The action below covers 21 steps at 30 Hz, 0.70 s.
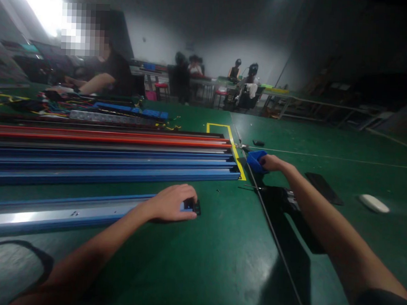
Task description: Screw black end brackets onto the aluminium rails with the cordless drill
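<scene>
My left hand [175, 202] is closed over the right end of a blue rail [88, 213] lying flat on the green table. A black end cap [196, 207] shows between its thumb and fingers at that end. My right hand [270, 162] reaches into a small blue bin [255, 159], with its fingertips hidden inside. Beneath my right forearm lies a black power drill [282, 197], its long bit pointing left. A tiny dark piece, perhaps a screw [217, 190], lies between the rail's end and the drill.
Several blue rails [122, 176] and red rails [124, 137] lie parallel behind, ending near yellow tape [238, 160]. At right are a dark flat plate [323, 188] and a white oval object [374, 203]. Across the table, a person [106, 73] sits by wires. Others work farther back.
</scene>
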Each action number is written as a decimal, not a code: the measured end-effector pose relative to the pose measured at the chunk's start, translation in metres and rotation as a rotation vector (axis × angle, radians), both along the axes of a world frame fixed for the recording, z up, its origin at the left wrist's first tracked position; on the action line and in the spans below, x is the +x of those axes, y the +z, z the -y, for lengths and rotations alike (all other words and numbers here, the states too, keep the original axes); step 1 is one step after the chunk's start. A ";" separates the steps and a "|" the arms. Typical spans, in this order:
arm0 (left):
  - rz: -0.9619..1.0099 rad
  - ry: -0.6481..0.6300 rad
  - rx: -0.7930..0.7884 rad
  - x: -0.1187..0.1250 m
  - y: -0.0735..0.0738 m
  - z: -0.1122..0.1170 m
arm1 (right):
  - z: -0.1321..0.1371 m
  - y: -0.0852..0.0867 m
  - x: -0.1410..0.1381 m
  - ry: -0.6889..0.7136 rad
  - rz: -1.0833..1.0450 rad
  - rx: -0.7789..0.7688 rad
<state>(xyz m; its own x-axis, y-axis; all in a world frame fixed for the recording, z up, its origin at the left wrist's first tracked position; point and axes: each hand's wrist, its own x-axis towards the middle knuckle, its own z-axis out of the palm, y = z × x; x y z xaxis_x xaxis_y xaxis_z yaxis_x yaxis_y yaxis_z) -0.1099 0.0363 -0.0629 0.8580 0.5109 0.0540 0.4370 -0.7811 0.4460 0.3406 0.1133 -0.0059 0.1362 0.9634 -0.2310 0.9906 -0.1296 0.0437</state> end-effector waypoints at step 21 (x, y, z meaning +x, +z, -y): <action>0.023 -0.022 0.021 0.000 0.003 0.000 | -0.012 -0.017 0.004 0.084 0.033 -0.065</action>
<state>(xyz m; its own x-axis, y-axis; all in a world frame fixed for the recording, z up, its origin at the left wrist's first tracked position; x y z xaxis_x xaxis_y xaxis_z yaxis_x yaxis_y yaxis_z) -0.1102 0.0368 -0.0595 0.8671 0.4908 0.0848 0.4096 -0.7995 0.4393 0.3450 0.1254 -0.0228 0.0638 0.9549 -0.2899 0.9957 -0.0415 0.0824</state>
